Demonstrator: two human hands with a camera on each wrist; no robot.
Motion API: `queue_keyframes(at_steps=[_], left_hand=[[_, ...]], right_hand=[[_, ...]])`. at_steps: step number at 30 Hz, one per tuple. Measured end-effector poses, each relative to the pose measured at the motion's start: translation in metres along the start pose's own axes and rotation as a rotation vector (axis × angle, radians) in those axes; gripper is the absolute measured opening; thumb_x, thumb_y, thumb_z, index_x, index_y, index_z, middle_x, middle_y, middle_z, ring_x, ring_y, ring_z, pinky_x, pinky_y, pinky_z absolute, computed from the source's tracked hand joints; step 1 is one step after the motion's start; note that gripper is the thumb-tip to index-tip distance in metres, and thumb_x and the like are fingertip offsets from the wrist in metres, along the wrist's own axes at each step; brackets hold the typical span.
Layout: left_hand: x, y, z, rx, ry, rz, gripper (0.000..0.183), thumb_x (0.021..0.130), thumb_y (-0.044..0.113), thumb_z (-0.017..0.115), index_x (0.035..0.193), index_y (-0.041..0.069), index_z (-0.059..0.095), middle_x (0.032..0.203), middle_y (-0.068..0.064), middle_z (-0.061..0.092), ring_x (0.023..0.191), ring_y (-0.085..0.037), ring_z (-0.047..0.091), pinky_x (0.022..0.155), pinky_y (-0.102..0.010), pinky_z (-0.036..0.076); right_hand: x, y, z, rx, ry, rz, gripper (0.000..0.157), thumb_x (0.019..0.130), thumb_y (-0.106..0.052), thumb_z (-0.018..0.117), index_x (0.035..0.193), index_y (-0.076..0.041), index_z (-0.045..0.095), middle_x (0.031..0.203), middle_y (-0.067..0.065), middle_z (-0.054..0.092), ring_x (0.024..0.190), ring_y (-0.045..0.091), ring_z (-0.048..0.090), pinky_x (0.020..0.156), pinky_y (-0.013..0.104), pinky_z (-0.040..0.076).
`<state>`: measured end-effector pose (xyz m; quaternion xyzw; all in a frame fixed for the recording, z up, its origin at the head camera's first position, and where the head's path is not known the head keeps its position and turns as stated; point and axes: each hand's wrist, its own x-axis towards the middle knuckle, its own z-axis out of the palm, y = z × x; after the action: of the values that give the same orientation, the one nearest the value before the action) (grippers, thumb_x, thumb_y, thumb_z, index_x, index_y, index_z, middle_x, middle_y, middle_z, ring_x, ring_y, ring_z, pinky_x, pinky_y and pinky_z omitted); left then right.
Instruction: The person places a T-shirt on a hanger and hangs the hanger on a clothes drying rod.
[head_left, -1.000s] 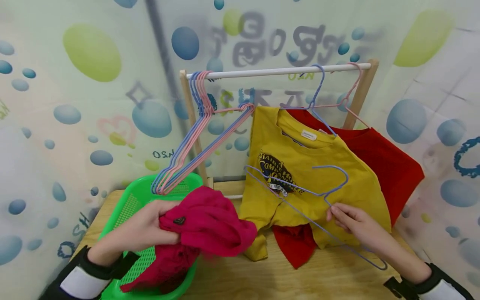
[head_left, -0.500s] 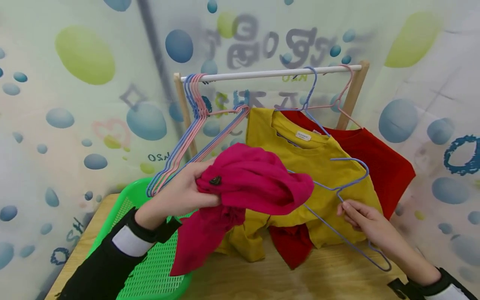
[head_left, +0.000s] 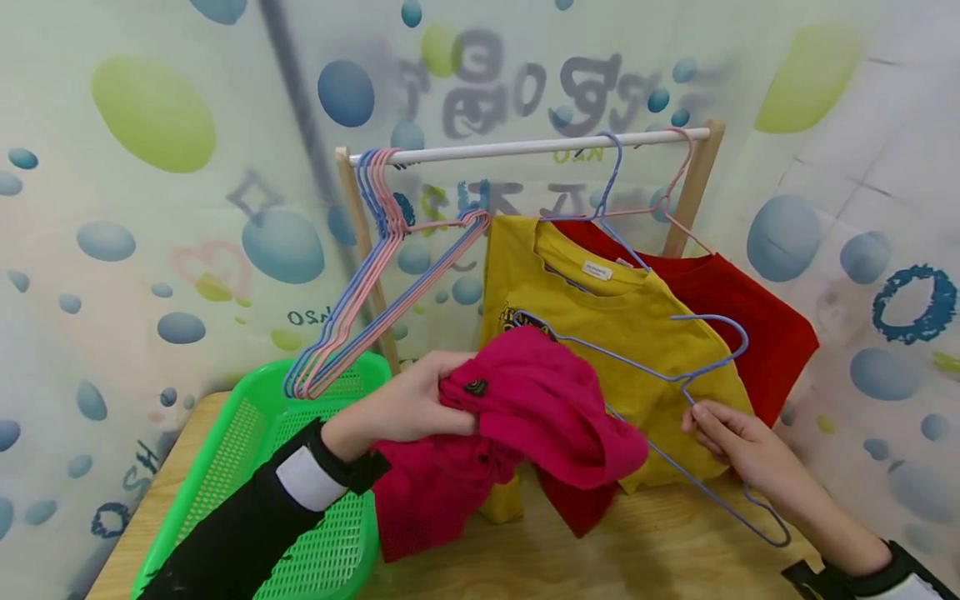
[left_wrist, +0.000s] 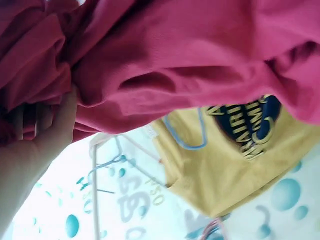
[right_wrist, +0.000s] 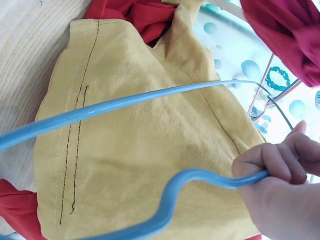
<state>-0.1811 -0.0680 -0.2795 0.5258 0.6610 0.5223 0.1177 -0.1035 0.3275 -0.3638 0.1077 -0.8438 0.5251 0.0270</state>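
Observation:
My left hand (head_left: 423, 400) grips a bunched magenta garment (head_left: 555, 408), its loose part hanging beside the basket's right rim. A small dark button-like mark shows near the thumb. With my right hand (head_left: 731, 437) I pinch a blue clothes hanger (head_left: 622, 358) just below its hook. The hanger is tilted, and the garment hides part of its far arm. Behind both hands hangs a yellow shirt (head_left: 675, 333) with a printed front. In the right wrist view the curled fingers (right_wrist: 280, 160) close round the blue wire.
A white rail (head_left: 510, 150) on wooden posts carries several blue and pink hangers (head_left: 375, 283) at its left end. A red garment (head_left: 757, 333) hangs at the right. The green basket (head_left: 187, 492) stands on the wooden table (head_left: 600, 567) at left.
My left hand has lifted the magenta garment out of the basket and carried it right, towards the blue hanger. The right hand still pinches the hanger, having shifted slightly right.

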Motion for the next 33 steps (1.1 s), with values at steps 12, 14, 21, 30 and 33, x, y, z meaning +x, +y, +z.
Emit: queue_keyframes(at_steps=[12, 14, 21, 30, 33], left_hand=[[-0.010, -0.029, 0.008, 0.019, -0.057, -0.143, 0.018, 0.084, 0.003, 0.066, 0.102, 0.004, 0.063, 0.078, 0.002, 0.054, 0.070, -0.006, 0.045, 0.065, -0.024, 0.041], [-0.014, -0.038, 0.008, 0.116, -0.041, -0.224, 0.019, 0.082, 0.003, 0.066, 0.100, 0.007, 0.065, 0.073, 0.007, 0.051, 0.065, -0.005, 0.042, 0.061, -0.022, 0.039], [-0.032, -0.065, 0.008, 0.485, 0.057, -0.499, 0.030, 0.074, 0.009, 0.070, 0.103, 0.009, 0.065, 0.074, 0.007, 0.058, 0.067, -0.008, 0.050, 0.061, -0.025, 0.044], [-0.044, -0.068, 0.004, 0.591, 0.341, -0.614, 0.053, 0.067, 0.012, 0.085, 0.108, 0.006, 0.052, 0.087, -0.004, 0.063, 0.077, -0.018, 0.060, 0.064, -0.032, 0.048], [-0.048, -0.065, -0.001, 0.401, 0.346, -0.615, 0.051, 0.070, 0.005, 0.081, 0.111, 0.006, 0.052, 0.092, -0.005, 0.062, 0.080, -0.017, 0.059, 0.066, -0.031, 0.048]], right_hand=[[0.002, -0.002, 0.004, 0.014, -0.010, -0.008, 0.028, 0.106, -0.017, 0.036, 0.097, 0.003, 0.053, 0.065, 0.006, 0.032, 0.052, 0.022, 0.025, 0.048, 0.032, 0.027], [0.003, -0.002, 0.005, 0.014, -0.013, -0.019, 0.029, 0.106, -0.017, 0.036, 0.097, 0.004, 0.053, 0.064, 0.006, 0.032, 0.052, 0.021, 0.025, 0.047, 0.033, 0.027], [0.005, -0.001, 0.006, 0.032, -0.040, -0.068, 0.024, 0.105, -0.012, 0.035, 0.095, -0.006, 0.056, 0.065, 0.006, 0.033, 0.053, 0.022, 0.025, 0.048, 0.032, 0.027], [0.007, 0.002, 0.013, 0.083, -0.090, -0.167, 0.028, 0.104, -0.002, 0.033, 0.095, -0.011, 0.058, 0.065, 0.006, 0.031, 0.052, 0.021, 0.022, 0.043, 0.034, 0.020], [0.007, 0.001, 0.015, 0.080, -0.089, -0.155, 0.028, 0.104, -0.003, 0.034, 0.094, -0.013, 0.058, 0.065, 0.006, 0.031, 0.052, 0.022, 0.022, 0.043, 0.034, 0.020]])
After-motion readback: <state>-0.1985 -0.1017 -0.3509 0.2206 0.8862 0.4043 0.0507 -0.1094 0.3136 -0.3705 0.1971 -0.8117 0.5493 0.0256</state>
